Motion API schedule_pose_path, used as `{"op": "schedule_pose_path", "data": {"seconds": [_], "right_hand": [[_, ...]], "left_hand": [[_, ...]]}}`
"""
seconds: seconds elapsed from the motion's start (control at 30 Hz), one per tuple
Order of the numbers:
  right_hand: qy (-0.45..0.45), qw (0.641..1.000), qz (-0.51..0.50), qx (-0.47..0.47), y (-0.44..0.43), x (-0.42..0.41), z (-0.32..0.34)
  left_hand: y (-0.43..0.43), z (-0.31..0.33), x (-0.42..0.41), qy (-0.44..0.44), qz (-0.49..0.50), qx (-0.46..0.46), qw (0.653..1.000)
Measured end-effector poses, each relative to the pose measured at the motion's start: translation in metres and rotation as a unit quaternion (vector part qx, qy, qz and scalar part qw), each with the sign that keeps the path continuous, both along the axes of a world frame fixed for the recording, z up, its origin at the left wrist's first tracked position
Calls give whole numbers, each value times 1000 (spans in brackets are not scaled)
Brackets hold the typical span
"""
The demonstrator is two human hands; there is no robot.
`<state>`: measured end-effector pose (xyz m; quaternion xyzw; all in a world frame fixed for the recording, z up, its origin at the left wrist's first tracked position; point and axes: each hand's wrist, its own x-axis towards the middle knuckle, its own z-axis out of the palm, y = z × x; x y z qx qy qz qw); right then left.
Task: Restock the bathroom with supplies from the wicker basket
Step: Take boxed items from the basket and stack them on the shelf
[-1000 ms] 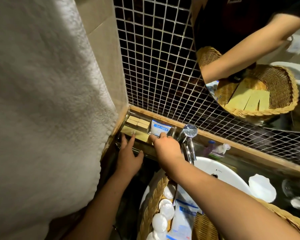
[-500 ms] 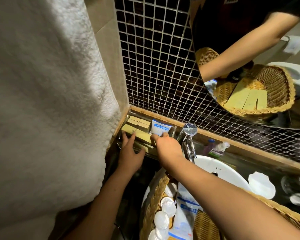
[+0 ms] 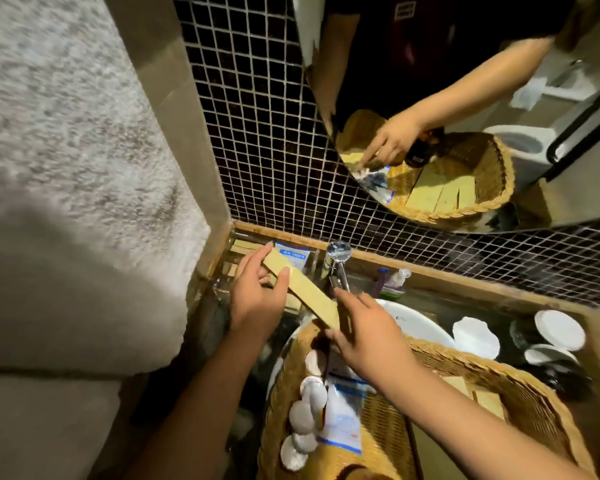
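Head: sachets (image 3: 340,420) in wicker basket (image 3: 492,367)

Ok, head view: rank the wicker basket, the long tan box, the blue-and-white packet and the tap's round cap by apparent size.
1. wicker basket, also nearest the camera
2. long tan box
3. blue-and-white packet and tap's round cap: these look alike, and the packet is partly hidden, so unranked

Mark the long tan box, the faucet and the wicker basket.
long tan box (image 3: 307,291): head view, middle of its top face.
faucet (image 3: 338,251): head view, round chrome cap.
wicker basket (image 3: 278,393): head view, left woven wall.
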<state>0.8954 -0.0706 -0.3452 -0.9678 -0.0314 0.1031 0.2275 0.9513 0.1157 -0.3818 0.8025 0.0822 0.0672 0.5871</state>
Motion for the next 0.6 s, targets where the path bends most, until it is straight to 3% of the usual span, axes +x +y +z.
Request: {"op": "schedule_pose_path", "data": {"seconds": [0.13,0.33,0.6], "right_hand": [[19,1000,-7,-10,-33,-40,9],[99,992,-74,12,-74,-79,-9],[260,960,-105,-15,-114,-118,-55]], "left_hand": [[-48,17,-17,15,-112,-40,993],[-116,5,-48,27,-316,52,947],[-155,-42,-87,107,-394,153,900]]}}
